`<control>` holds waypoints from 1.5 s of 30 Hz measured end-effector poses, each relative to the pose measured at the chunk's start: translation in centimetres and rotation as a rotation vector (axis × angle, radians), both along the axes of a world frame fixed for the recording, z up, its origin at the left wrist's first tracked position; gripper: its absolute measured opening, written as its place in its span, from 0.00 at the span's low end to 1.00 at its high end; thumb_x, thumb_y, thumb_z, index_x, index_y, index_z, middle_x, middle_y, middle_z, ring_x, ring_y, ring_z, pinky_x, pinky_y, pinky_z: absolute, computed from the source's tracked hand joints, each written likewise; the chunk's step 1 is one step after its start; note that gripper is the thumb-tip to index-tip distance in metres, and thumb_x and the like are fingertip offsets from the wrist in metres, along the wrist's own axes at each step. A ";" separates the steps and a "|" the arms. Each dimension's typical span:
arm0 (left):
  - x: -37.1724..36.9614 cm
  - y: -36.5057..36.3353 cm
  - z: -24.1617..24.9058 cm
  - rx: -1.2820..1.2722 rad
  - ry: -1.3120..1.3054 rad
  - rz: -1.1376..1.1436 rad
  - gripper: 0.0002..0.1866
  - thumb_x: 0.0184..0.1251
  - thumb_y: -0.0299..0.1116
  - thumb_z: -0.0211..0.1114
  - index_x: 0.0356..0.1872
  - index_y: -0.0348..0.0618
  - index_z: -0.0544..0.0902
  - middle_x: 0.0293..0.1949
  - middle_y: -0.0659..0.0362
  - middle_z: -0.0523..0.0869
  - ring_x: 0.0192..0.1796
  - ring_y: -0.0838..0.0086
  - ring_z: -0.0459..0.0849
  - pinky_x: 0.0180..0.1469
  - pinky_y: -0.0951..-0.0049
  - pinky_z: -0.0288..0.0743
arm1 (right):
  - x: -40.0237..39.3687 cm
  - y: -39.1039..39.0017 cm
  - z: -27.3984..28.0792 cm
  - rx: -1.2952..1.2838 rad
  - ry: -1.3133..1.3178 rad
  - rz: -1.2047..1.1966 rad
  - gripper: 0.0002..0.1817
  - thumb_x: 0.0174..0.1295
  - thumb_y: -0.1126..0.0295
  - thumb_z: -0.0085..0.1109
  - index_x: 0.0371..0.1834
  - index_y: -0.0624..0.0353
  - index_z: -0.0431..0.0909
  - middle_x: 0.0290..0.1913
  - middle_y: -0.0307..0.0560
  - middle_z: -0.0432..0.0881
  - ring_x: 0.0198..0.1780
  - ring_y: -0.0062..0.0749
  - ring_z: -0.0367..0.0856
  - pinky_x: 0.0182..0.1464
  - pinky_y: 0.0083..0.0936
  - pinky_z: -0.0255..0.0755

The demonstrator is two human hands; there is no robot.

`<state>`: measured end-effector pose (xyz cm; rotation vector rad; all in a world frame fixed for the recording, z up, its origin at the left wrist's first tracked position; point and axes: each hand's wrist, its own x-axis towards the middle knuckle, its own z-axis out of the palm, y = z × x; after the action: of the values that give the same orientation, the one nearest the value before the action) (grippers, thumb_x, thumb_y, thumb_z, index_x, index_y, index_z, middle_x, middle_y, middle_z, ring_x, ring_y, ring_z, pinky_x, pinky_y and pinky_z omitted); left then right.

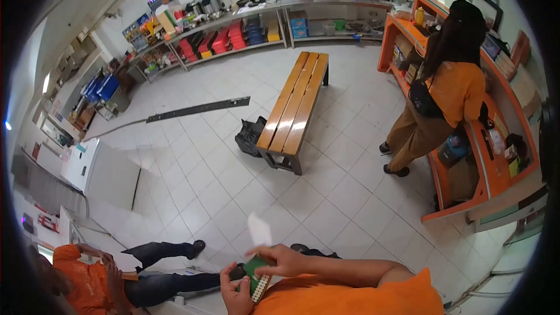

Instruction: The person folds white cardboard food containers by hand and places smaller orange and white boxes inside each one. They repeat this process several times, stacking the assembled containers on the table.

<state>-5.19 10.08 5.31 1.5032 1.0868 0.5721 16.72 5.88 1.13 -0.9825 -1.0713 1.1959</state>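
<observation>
Low in the head view, my left hand [236,295] grips a small green pack [254,265] from the side, fingers and thumb closed round it. Rows of small cream-white round ends [260,287] show along its near part. My right hand [282,260] lies over the top of the same pack, thumb against its green face and fingers bent over the far edge. Just beyond those fingers is a blurred white piece [259,230], like a slip of paper or card; the fingers overlap its lower end in this view.
A wooden bench [294,105] stands ahead, a black plastic bag [251,136] beside it. One person in orange [458,90] stands at the orange counter [496,166] on the right; another [87,280] sits at lower left. Metal shelving [233,49] lines the back; a white chest [108,175] stands left.
</observation>
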 end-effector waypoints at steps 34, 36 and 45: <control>-0.4 -29.7 1.9 0.439 -0.657 1.076 0.24 0.62 0.38 0.73 0.57 0.41 0.78 0.53 0.56 0.75 0.54 0.71 0.78 0.53 0.69 0.77 | -8.0 5.2 7.9 -0.266 -0.404 1.691 0.42 0.72 0.62 0.60 0.85 0.57 0.49 0.57 0.52 0.81 0.52 0.30 0.82 0.53 0.28 0.78; 1.2 -32.0 3.2 0.498 -0.222 1.195 0.25 0.59 0.36 0.76 0.56 0.41 0.80 0.53 0.54 0.74 0.52 0.70 0.79 0.45 0.73 0.79 | -10.1 2.7 8.8 -0.144 -0.308 1.669 0.40 0.75 0.60 0.59 0.83 0.58 0.48 0.57 0.55 0.82 0.48 0.30 0.83 0.50 0.30 0.80; 4.3 -34.0 5.1 0.632 0.611 1.299 0.31 0.51 0.37 0.82 0.59 0.45 0.82 0.73 0.39 0.68 0.67 0.51 0.78 0.61 0.59 0.78 | -22.2 -4.3 0.9 0.606 -0.772 1.528 0.21 0.70 0.57 0.65 0.55 0.64 0.79 0.55 0.59 0.86 0.46 0.49 0.89 0.51 0.41 0.81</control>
<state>-0.94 -23.89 10.36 1.3314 2.5565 1.4889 -5.48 1.57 2.06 0.0904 -2.8514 1.4146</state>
